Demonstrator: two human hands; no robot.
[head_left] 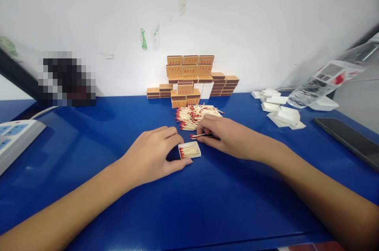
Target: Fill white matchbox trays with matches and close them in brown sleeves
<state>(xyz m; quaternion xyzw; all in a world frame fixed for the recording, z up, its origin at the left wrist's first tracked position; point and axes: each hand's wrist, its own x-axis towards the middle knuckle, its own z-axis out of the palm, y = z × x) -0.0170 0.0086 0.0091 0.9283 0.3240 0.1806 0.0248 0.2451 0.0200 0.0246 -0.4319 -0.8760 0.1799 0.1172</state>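
"What is the head view showing of the left hand?"

"The left hand (152, 152) is curving its thumb and fingers around a shallow, rectangular white tray (199, 151), steadying it on a smooth, glossy blue tabletop (207, 203). Inside, slim pale matchsticks (191, 151) are lying side by side, their rounded red heads pointing left."

"And the right?"

"The right hand (220, 132) is pinching a few loose matches (194, 136) between thumb and fingertips, just beyond the tray's upper right corner, red tips pointing left."

"What is lying around them?"

"Behind the right hand, a tangled, bristly match heap (191, 116) is spreading out. Behind that, crisp-edged orange-yellow matchboxes (189, 70) with dark brown sides are standing stacked near a white wall (251, 18). Farther right, angular white pieces (281, 115) are lying jumbled beside a clear, shiny plastic bottle (322, 81), and a flat black phone (343, 136) is resting nearby."
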